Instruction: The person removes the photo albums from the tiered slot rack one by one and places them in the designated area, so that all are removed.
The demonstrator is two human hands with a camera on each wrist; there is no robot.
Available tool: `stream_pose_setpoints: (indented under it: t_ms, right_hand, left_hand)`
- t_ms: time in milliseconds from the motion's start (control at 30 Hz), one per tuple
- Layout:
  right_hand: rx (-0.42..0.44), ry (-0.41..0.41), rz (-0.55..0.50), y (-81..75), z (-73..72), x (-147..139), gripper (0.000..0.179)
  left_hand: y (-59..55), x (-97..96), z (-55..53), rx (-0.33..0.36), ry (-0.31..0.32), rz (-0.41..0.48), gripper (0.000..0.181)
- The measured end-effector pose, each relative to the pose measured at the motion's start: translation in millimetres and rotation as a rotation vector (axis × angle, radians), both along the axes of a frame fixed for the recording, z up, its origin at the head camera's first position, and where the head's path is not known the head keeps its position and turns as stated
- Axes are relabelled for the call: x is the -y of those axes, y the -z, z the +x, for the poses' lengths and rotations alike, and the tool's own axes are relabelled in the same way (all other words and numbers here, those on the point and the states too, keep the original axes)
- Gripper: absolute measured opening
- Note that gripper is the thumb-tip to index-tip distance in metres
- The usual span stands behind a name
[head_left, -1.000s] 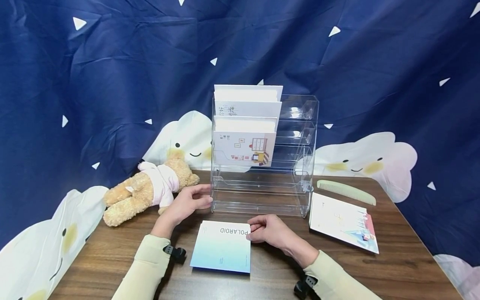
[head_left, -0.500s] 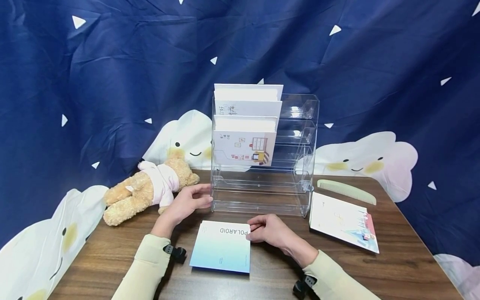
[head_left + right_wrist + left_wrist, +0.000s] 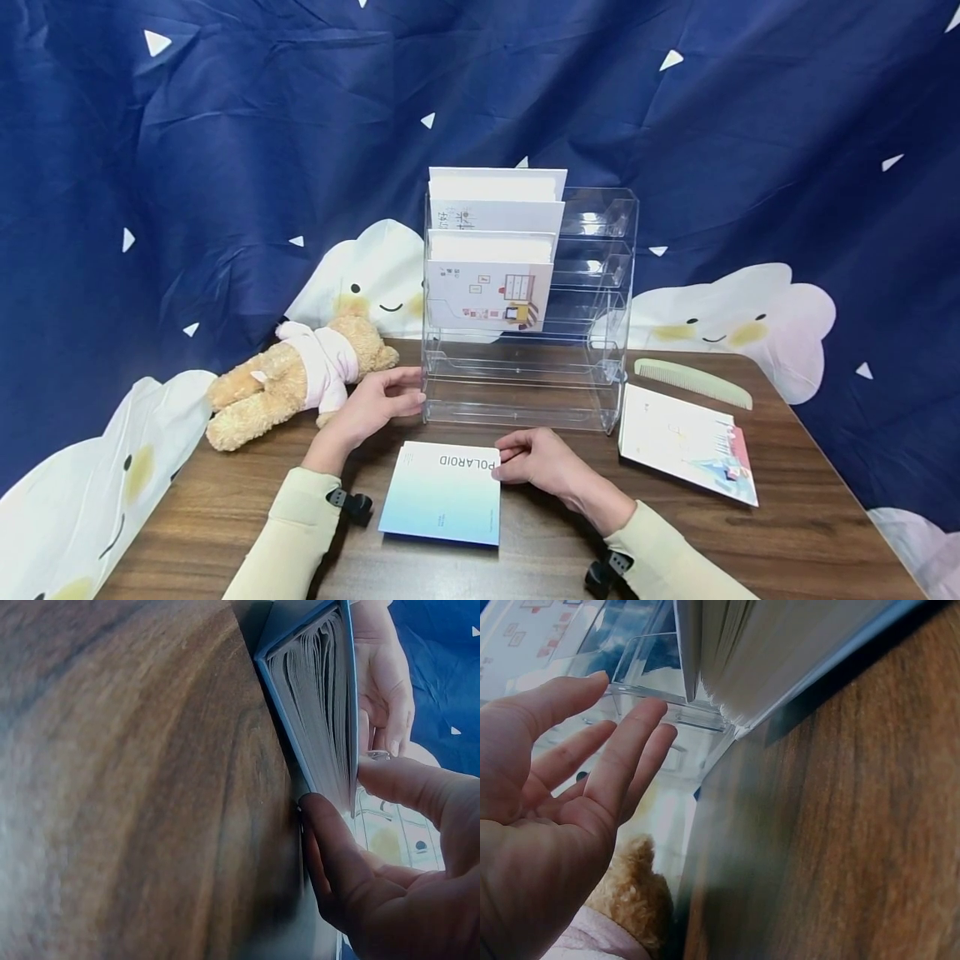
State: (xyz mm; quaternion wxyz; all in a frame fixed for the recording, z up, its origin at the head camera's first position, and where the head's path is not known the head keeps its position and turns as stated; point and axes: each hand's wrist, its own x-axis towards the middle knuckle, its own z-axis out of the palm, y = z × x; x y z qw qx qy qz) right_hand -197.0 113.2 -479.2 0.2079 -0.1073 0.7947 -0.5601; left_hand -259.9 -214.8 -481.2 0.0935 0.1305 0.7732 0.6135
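blue-white polaroid bk on table, edge pinched in rt hand, lt hand w/ fingers loose beside clear rack; prob abt halfway: 2 bks racked, this + white bk to go.

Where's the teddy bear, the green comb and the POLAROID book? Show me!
Teddy bear [image 3: 322, 367], head view, on its pink top.
Green comb [image 3: 693, 382], head view, middle of its body.
POLAROID book [image 3: 442, 497], head view, middle of its upper cover.
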Motion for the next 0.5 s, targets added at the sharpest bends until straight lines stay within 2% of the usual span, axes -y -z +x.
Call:
stream_pose_setpoints:
  t_ms: [500]
  right_hand:
    - [0.009,0.017,0.002,3.5,0.3,1.4,0.050]
  left_hand:
    - [0.4,-0.1,0.4,0.000,-0.003,-0.004,0.059]
